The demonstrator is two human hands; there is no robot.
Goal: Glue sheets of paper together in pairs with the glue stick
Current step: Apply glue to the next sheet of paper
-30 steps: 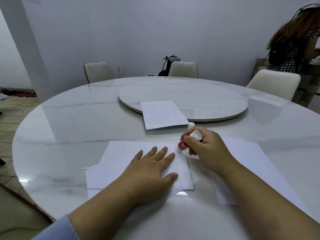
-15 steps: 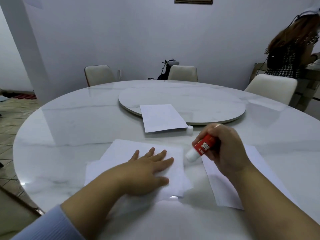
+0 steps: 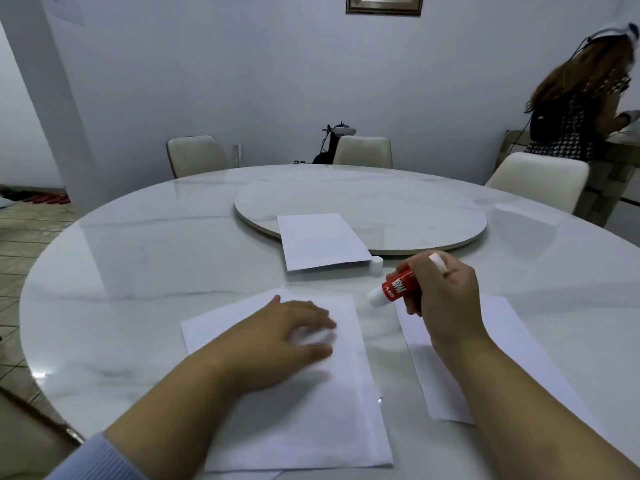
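My right hand (image 3: 441, 299) grips a red glue stick (image 3: 394, 284) with its white glue end pointing down-left, lifted above the table. My left hand (image 3: 287, 337) rests on a stack of white paper sheets (image 3: 311, 410) in front of me, its fingers blurred with motion. Another white sheet (image 3: 512, 341) lies to the right, partly under my right forearm. A third sheet (image 3: 320, 240) lies farther away, overlapping the turntable's edge. The small white glue cap (image 3: 376, 263) stands on the table beside that far sheet.
The round marble table (image 3: 156, 244) carries a raised round turntable (image 3: 415, 209) in the middle. Cream chairs (image 3: 362, 152) stand round the far side. A person (image 3: 585, 109) stands at the far right by a counter.
My right hand has lifted the glue stick off the paper corner and drawn it back to the right. My left hand has shifted on the stack, which now lies squared up.
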